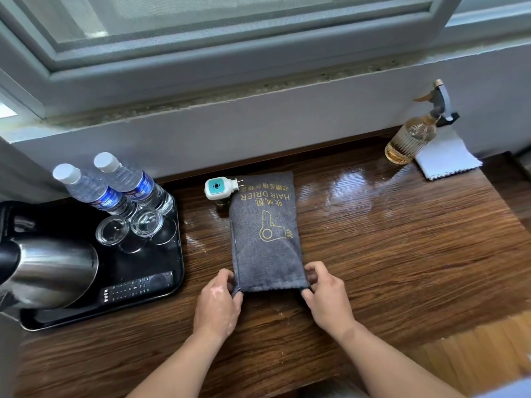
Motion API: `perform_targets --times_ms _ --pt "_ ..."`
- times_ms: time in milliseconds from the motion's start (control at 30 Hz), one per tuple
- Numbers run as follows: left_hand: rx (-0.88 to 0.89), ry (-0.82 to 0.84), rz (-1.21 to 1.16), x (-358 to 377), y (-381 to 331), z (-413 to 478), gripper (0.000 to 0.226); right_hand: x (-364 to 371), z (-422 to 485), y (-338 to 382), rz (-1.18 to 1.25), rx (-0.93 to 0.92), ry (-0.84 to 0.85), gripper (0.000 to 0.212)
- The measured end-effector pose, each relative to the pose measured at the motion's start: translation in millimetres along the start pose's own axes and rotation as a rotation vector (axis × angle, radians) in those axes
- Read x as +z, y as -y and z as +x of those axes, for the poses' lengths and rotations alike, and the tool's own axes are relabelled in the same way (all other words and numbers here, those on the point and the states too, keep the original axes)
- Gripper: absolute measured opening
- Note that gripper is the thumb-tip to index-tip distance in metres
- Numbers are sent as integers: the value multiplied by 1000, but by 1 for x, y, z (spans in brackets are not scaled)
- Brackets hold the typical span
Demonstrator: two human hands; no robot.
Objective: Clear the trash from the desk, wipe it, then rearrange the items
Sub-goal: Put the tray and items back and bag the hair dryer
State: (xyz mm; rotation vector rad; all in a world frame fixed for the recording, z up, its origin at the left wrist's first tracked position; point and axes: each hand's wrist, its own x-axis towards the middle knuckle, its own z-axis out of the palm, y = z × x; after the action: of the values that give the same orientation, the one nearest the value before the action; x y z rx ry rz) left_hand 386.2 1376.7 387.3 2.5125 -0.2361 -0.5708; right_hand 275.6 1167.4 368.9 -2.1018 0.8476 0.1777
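A grey hair drier bag (265,239) with gold print lies flat in the middle of the wooden desk (402,254). My left hand (218,303) pinches its near left corner and my right hand (327,297) pinches its near right corner. A white plug-in device (219,188) with a teal button lies at the bag's far left corner, touching it. At the back right an amber spray bottle (413,136) leans over a folded white cloth (448,159). The desk surface near the bottle looks wet and shiny.
A black tray (178,282) at the left carries a steel kettle (48,271), two water bottles (115,188), two upturned glasses (132,228) and a remote control (138,285). A wall and window sill run behind the desk. The desk's right edge drops off near the cloth.
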Motion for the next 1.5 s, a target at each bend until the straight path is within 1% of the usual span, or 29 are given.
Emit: perform_targets --times_ms 100,167,233,333,433,500,533,567,633,700,767,800,833,867,933,967,1000,1067,1133,1167,1233,1300,1333,1367,1433,1500 --pt "-42 -20 -60 -6 4 3 21 -3 -1 -8 12 -29 15 44" --pt "-50 -20 -60 -9 14 4 16 -6 -3 -12 4 -45 29 43" --pt "-63 14 -109 -10 26 6 17 -10 -5 -17 -6 -51 48 42" --pt "-215 119 -427 -11 30 2 27 -14 -10 -24 -17 -63 82 39" --pt "-401 175 -719 -12 28 -1 21 -16 -12 -29 -38 -60 96 29" --pt "-497 216 -844 -14 26 -1 17 -19 -13 -29 -79 -61 90 22" --pt "-526 231 -868 -15 24 -1 16 -21 -13 -28 -100 -65 89 23" --pt "-532 237 -863 -15 23 -1 13 -22 -13 -27 -113 -70 99 26" --pt "-477 232 -736 -13 20 -1 9 -23 -16 -20 -140 -76 157 30" --pt "-392 196 -508 -8 17 -1 20 -20 -19 -13 -212 -73 213 39" --pt "-314 123 -254 -5 13 -1 29 -11 -21 -5 -334 -63 211 49" --pt "-268 89 -147 -5 9 -2 31 -6 -21 0 -349 -56 181 48" --pt "-220 60 -77 -4 7 -1 33 -2 -20 4 -319 -50 131 41" --pt "-185 42 -58 -3 4 -1 34 0 -19 8 -269 -47 74 32" --pt "-146 -3 -95 0 -4 3 29 3 -16 12 -209 -70 -20 20" --pt "-133 -25 -107 2 -7 5 26 3 -15 11 -199 -89 -42 20" --pt "-118 -36 -107 3 -8 6 25 2 -15 10 -194 -102 -51 26" --pt "-81 -15 -94 5 -8 7 31 -1 -14 8 -168 -112 -55 37" --pt "-62 41 -57 5 -5 6 41 -4 -15 7 -153 -103 -39 41" --pt "-58 50 -37 4 -5 5 42 -4 -14 6 -155 -85 -23 41" --pt "-64 27 -6 1 -6 5 32 -4 -15 8 -111 -19 17 39" --pt "-97 10 -20 -2 -11 5 19 -3 -15 13 -3 43 48 30" --pt "-131 27 -86 -1 -12 5 17 -3 -15 16 38 62 57 28" --pt "-176 61 -188 1 -11 6 17 -2 -15 17 77 68 61 31" --pt "-261 129 -402 4 -8 6 24 -3 -14 20 115 72 64 36" --pt "-289 143 -537 6 -5 6 26 -4 -14 22 107 78 61 33"
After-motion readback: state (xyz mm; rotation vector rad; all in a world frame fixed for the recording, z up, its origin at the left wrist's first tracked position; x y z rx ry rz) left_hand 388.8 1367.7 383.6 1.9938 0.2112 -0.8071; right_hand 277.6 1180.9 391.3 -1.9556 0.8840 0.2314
